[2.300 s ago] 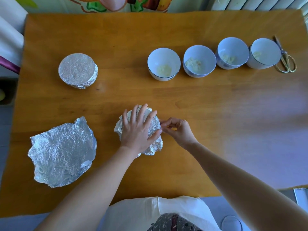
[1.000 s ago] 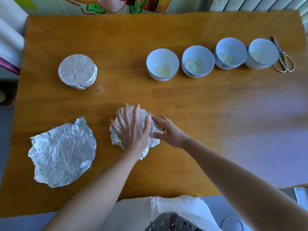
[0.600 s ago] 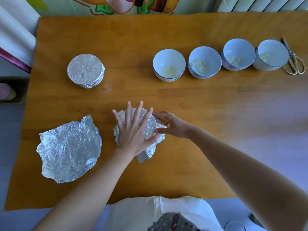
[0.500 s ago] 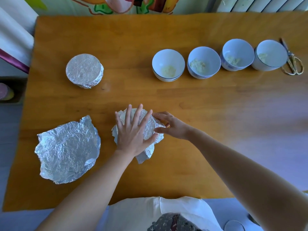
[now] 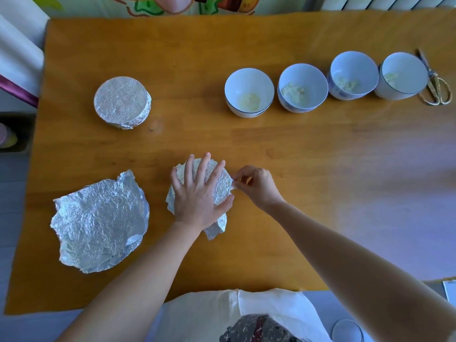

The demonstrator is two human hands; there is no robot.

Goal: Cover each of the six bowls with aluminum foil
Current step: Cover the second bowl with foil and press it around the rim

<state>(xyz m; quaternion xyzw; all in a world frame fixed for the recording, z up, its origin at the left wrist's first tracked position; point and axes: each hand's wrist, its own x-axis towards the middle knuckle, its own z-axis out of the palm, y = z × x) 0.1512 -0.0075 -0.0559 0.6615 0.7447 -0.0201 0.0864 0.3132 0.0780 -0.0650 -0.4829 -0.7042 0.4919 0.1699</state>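
As I judge it, the job stands a little past 1 bowl out of 6. 1 wrapped bowl (image 5: 122, 102) sits finished at the far left of the worktop (image 5: 320, 169), its cover flat across the top and folded down the sides.

A 2nd bowl stands near the front edge, in the middle, and is itself hidden under its foil (image 5: 214, 174). That cover is on but not yet tucked in. A loose flap sticks out on the near side and the left edge looks ragged.

The left hand (image 5: 197, 196) lies flat on top, fingers (image 5: 203, 166) straight and spread wide, pressing the foil down. The right hand (image 5: 256, 186) is at the bowl's right side, thumb and fingers curled into a pinch on the foil's edge.

Left to do: finish this tuck, then cover the 4 open bowls (image 5: 246, 79), (image 5: 306, 74), (image 5: 355, 65), (image 5: 407, 66). These stand close together in a row at the far right, each with a little pale food in the bottom.

The count:
- **Bowls:** 6 in all, with 1 covered, 1 half done and 4 open.
- **Foil:** 3 pieces, 1 on each of the 2 bowls and 1 spare foil sheet (image 5: 98, 220), crumpled, just left of the hands. Only 1 spare shows for the 4 open bowls, so more would be needed.
- **Scissors:** 1 pair of scissors (image 5: 436, 87), just beside the last bowl on the right.
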